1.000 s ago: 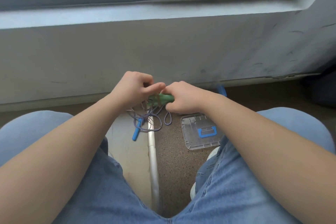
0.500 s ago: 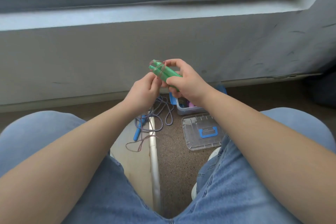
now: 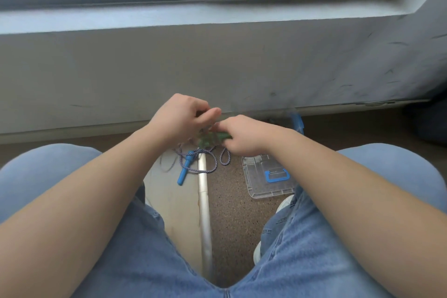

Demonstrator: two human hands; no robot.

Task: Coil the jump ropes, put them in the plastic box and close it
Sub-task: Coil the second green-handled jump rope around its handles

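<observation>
My right hand (image 3: 244, 135) grips the green jump-rope handles (image 3: 211, 139), blurred by motion, low over the floor. My left hand (image 3: 180, 117) is just left of them, thumb and fingers pinched at a thin brownish cord (image 3: 169, 164) that trails down to the floor. A second jump rope with a blue handle (image 3: 185, 172) and a purple-white braided cord (image 3: 212, 159) lies loose on the floor below my hands. The clear lid with a blue latch (image 3: 271, 176) lies flat to the right. The plastic box itself is hidden behind my right hand and forearm.
I sit with both knees in blue jeans framing the floor. A pale metal strip (image 3: 204, 201) runs between tan flooring and speckled brown carpet (image 3: 232, 213). A grey wall and window sill rise straight ahead. Something blue (image 3: 297, 121) stands at the wall's foot.
Half a second ago my right hand held the green handles raised in front of the wall. Both hands have come down again with them, covering the plastic box.
</observation>
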